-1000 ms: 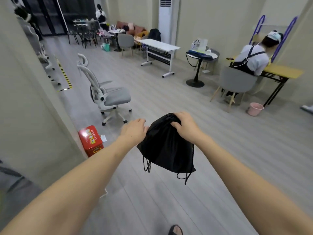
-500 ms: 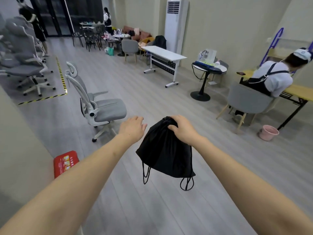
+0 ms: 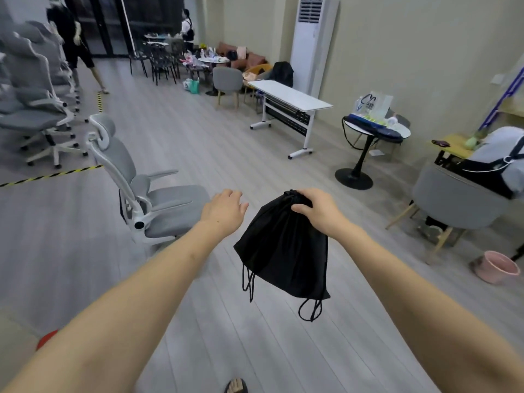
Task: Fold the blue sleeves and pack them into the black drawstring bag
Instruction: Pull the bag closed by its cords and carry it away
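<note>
Black drawstring bag [image 3: 283, 248] held up in the air over the grey plank floor [image 3: 255, 336], gripped at its gathered top by the right hand [image 3: 317, 211]; fingers [image 3: 300, 207] curled over the bunched neck of the cloth. Body of the bag hanging slack below the grip, cord loops [image 3: 310, 310] dangling under its lower edge. Left hand [image 3: 225, 208] stretched forward just beside the bag, apart from it, fingers loosely bent and holding nothing. Both bare forearms reaching out from the bottom corners of the view. Blue sleeves nowhere visible; whether inside the bag, cannot tell.

Beyond the left hand, a grey and white office chair [image 3: 147, 191], with a row of similar chairs [image 3: 34, 89] at far left behind yellow-black floor tape [image 3: 51, 174]. White folding table [image 3: 289, 97] in mid-room, tall white air conditioner [image 3: 313, 38] against the wall behind it. Small round table [image 3: 374, 131] to the right, then a seated person [image 3: 499, 157] in a grey chair and a pink bucket [image 3: 496, 266] on the floor. Sandalled toes [image 3: 236, 386] at the bottom edge.
</note>
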The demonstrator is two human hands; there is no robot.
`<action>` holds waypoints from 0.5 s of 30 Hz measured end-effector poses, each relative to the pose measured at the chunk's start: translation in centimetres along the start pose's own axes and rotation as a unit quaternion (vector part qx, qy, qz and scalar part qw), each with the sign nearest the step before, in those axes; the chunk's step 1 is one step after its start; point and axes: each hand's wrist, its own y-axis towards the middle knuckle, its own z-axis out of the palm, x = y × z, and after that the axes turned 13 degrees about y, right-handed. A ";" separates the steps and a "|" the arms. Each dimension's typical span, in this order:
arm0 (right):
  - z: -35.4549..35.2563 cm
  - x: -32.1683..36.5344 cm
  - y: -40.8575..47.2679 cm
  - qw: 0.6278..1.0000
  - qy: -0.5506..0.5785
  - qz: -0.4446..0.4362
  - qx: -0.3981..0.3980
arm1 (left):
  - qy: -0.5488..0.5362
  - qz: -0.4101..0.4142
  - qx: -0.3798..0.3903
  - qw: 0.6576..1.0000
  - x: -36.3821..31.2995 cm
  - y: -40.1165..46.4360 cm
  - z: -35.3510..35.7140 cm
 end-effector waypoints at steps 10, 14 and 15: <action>-2.5 -5.3 25.2 0.999 -0.006 -0.009 -0.040 | 0.016 0.033 0.012 0.999 2.5 26.9 -0.3; -3.9 -8.9 37.5 0.998 -0.012 -0.026 -0.050 | 0.029 0.033 0.005 0.999 3.3 39.5 0.1; -4.2 -10.2 41.1 0.998 -0.006 -0.042 -0.055 | 0.033 0.034 -0.003 0.999 3.5 43.3 0.6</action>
